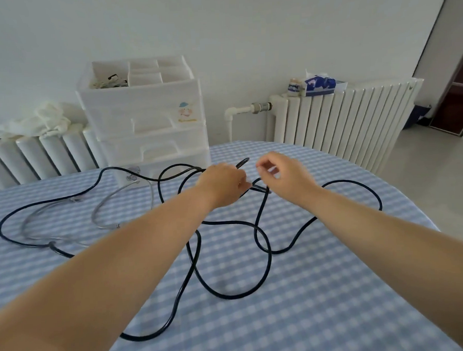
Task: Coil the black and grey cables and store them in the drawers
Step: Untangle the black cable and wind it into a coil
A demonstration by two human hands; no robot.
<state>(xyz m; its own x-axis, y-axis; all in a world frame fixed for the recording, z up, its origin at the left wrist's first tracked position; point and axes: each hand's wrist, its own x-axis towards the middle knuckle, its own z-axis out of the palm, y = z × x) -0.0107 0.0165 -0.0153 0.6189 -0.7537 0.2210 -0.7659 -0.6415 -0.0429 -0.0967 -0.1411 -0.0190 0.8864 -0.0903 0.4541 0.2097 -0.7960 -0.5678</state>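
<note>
- White wall and radiators (348,115) stand behind a table (325,304) in a blue checked cloth.
- White drawer unit (147,126) sits at the table's far edge, drawers closed.
- Black cable (267,267) sprawls in loose loops across the middle; grey cable (98,212) lies toward the left edge.
- Left hand (223,185) pinches the black cable.
- Right hand (284,175), fingers curled, blurred; whether it holds anything cannot be told.

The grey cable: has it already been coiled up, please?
No: the grey cable lies in loose open loops on the checked tablecloth, left of the left hand, with neither hand touching it.
</note>
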